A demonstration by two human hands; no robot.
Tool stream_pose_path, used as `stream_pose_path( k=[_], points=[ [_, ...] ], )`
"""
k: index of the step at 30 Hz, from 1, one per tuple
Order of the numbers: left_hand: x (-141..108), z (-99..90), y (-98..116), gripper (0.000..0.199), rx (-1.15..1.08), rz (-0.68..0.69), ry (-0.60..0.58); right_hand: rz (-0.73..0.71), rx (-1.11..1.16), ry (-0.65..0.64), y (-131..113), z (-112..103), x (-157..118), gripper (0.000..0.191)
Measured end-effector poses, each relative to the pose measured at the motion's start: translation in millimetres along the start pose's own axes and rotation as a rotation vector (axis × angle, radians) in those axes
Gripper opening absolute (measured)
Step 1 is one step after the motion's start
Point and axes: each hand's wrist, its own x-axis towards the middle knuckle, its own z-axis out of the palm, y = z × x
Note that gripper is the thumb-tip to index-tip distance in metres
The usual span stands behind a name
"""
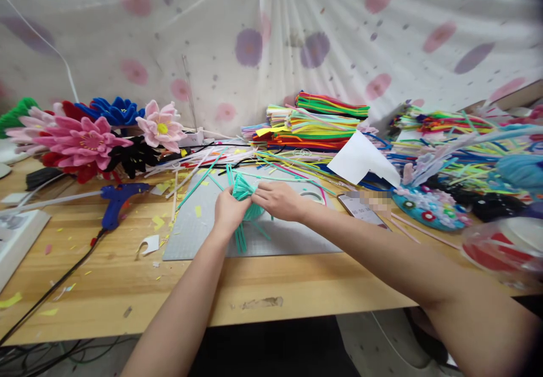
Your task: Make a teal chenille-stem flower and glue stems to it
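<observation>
Head view: we seem to be shaping a teal pipe-cleaner bundle (pixel 242 187) over the grey cutting mat (pixel 193 238) — left hand (pixel 228 210) and right hand (pixel 280 200) both with fingers clamped on it; the next move likely calls for steady pinching.
</observation>
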Motion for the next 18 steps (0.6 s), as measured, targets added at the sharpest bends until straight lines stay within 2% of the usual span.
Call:
stream_pose_path(
  k=[1, 2, 4, 6, 7, 9, 11, 13, 18],
  points=[
    [2.2, 0.0, -1.7, 0.018, 0.032, 0.007, -0.042, -0.003, 0.025, -0.01, 2.0, 1.6, -2.6, 0.022],
    [3.3, 0.0, -3.0, 0.017, 0.071, 0.04, -0.073, 0.051, 0.08, 0.002, 3.2, 2.7, -4.0, 0.02],
    [2.3, 0.0, -3.9, 0.015, 0.115, 0.14, -0.077, 0.321, 0.308, 0.078, 3.0, 3.1, -2.8, 0.018],
    [-2.2, -0.2, -2.8, 0.015, 0.118, 0.269, -0.022, 0.679, 0.691, 0.12, -0.2, 1.1, 2.5, 0.023],
    [-4.7, -0.4, -2.1, 0.015, 0.128, 0.341, 0.01, 0.824, 0.907, 0.099, -2.4, -0.2, 5.8, 0.026],
    [-8.9, -0.8, -1.8, 0.016, 0.177, 0.463, 0.055, 0.97, 1.276, 0.032, -6.6, -2.5, 11.4, 0.029],
    [-10.4, -1.1, -3.4, 0.016, 0.258, 0.539, 0.082, 0.956, 1.477, 0.038, -8.8, -3.1, 14.2, 0.024],
    [-10.0, -1.3, -5.8, 0.017, 0.336, 0.585, 0.095, 0.891, 1.527, 0.095, -8.1, -1.8, 14.3, 0.018],
    [-9.3, -0.2, -6.5, 0.015, 0.373, 0.6, 0.052, 0.842, 1.366, 0.112, -0.9, 0.7, 11.7, 0.011]
  ],
)
